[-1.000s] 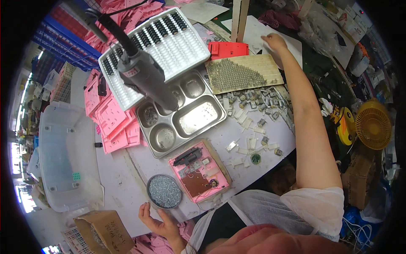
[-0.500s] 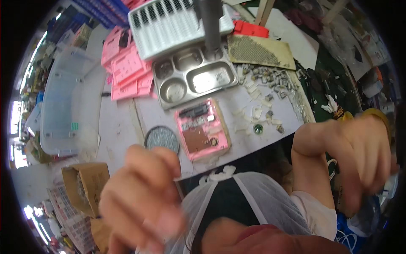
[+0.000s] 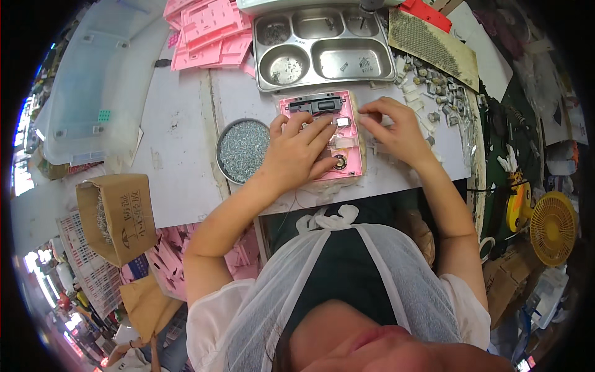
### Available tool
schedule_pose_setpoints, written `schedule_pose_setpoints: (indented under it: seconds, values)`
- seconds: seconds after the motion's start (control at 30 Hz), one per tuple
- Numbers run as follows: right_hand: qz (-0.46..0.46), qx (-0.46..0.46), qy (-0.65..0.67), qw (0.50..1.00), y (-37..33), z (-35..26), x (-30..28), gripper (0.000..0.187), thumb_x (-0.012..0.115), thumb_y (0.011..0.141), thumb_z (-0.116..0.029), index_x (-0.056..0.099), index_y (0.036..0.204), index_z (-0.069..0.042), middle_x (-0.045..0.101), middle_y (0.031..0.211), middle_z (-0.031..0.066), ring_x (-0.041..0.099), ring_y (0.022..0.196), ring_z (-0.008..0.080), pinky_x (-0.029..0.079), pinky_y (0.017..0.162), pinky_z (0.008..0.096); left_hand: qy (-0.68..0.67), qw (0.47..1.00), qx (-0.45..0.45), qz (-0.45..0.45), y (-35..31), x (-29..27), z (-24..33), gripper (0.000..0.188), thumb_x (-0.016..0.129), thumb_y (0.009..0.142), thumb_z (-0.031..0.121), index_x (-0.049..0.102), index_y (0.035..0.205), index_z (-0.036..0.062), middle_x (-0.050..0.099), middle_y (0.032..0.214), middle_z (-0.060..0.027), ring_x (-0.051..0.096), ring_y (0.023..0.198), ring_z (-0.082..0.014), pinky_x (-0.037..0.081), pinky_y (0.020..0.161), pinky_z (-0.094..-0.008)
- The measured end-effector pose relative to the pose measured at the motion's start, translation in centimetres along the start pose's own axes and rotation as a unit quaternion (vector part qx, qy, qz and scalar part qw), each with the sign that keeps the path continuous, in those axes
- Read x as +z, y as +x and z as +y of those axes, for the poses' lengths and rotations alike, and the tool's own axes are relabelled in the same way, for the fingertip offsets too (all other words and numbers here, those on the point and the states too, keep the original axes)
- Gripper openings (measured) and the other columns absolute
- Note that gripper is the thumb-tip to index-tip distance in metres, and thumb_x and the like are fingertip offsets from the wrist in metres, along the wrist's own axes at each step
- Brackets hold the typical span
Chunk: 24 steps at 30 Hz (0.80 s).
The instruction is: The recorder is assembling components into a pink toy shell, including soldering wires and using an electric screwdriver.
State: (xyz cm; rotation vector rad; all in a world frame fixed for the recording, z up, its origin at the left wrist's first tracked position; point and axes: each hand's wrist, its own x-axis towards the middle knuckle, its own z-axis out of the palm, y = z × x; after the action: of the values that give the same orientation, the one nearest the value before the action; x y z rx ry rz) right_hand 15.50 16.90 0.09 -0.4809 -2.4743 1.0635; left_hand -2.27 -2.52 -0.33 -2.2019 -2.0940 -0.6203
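Observation:
A pink plastic housing [image 3: 354,166] lies on the table in front of me, with a long black part [image 3: 316,104], a small white-faced metal piece [image 3: 343,122] and a round ring-like part [image 3: 340,162] in it. My left hand [image 3: 296,149] rests across its left and middle with the fingers spread, hiding much of the inside. At the housing's right edge, my right hand [image 3: 396,131] has thumb and forefinger curled close together in a pinch; anything between them is too small to make out.
A round dish of small metal pieces [image 3: 243,150] stands left of the housing. Behind are a steel compartment tray [image 3: 322,41] and stacked pink panels [image 3: 211,34]. Small metal and white parts [image 3: 434,93] lie right, beside a perforated board [image 3: 434,46]. A clear bin [image 3: 93,93] stands far left.
Both hands were raised and blurred close to the camera. They have come down to the pink housing, the left onto it and the right to its right edge. The view has shifted.

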Motion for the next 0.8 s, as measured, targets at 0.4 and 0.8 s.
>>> schedule_pose_setpoints:
  seconds: [0.4,0.8]
  values:
    - [-0.009,-0.044,-0.074,0.996,1.0,0.4,3.6,0.022,0.08,0.078,-0.021,0.071,0.092,-0.006,0.061,0.079,0.0074,0.06,0.079,0.0272,0.049,0.069,0.0385,0.037,0.989,0.116,-0.082,-1.3,-0.1,-5.1,0.066,0.069,0.08,0.054,0.062,0.136,0.0188,0.053,0.146,0.0044,0.037,0.143,-0.0229,0.013,0.119,-0.0606]
    - [-0.013,-0.02,-0.026,0.999,0.9,0.2,3.5,0.021,0.079,0.08,-0.016,0.074,0.097,-0.006,0.065,0.08,0.006,0.061,0.076,0.0224,0.049,0.067,0.0346,0.048,0.974,0.156,-0.156,0.6,-0.6,-5.5,0.086,0.06,0.078,0.068,0.046,0.151,0.0231,0.041,0.158,0.0044,0.023,0.153,-0.0233,0.002,0.121,-0.0628]
